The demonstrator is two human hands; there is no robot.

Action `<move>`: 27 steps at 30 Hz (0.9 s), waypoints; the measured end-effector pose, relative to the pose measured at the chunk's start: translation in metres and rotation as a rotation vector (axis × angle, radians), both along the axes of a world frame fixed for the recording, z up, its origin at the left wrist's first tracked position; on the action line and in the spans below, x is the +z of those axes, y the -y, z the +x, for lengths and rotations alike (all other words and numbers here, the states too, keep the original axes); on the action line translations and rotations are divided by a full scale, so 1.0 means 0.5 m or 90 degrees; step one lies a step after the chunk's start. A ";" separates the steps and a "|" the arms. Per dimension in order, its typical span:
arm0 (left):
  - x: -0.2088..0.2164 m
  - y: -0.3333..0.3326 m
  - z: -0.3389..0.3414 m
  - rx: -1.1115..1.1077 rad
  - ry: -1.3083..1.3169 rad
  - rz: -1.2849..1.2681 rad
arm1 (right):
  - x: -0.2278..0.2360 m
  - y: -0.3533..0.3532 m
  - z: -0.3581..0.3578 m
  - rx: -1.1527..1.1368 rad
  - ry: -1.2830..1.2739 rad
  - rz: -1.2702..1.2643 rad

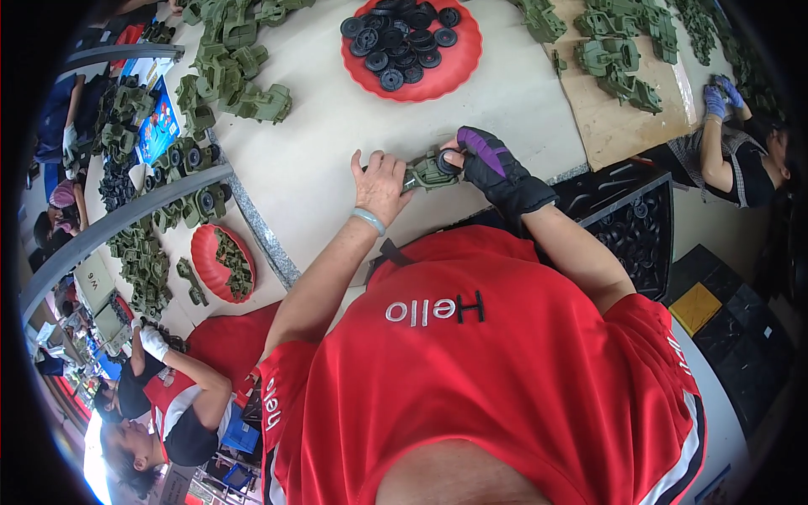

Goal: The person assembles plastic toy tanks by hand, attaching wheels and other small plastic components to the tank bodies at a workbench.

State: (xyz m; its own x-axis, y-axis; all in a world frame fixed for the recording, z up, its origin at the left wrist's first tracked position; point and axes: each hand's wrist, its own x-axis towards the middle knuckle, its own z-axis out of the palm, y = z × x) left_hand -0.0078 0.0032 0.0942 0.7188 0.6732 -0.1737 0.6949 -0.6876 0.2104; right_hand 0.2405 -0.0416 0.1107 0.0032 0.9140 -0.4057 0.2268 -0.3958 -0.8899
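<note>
Over the near part of the table, both hands meet at a small green toy vehicle (429,173). My bare left hand (383,181), with a pale bangle at the wrist, grips its left end. My right hand (498,168) wears a black and purple glove with the thumb tip bare. Its thumb presses on a black toy wheel (450,160) at the vehicle's right end. The fingers behind the vehicle are partly hidden. Farther out stands a scalloped red tray (463,69) with a heap of black wheels (404,42).
Green vehicle bodies (231,63) pile up at the far left, and more lie on a cardboard sheet (602,126) at right. A black crate (665,219) of wheels is beside my right arm. A red bowl (202,261) stands left. Co-workers sit on both sides.
</note>
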 end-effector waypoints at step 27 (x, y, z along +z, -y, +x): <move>-0.033 0.041 -0.011 0.019 0.014 -0.027 | 0.082 -0.036 -0.070 0.087 0.424 0.360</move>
State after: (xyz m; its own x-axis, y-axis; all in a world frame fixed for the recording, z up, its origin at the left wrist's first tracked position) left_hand -0.0132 -0.0174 0.0776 0.7023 0.6869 -0.1870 0.7100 -0.6567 0.2544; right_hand 0.2053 -0.0236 0.1517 -0.0458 0.9870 0.1541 0.7810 0.1316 -0.6105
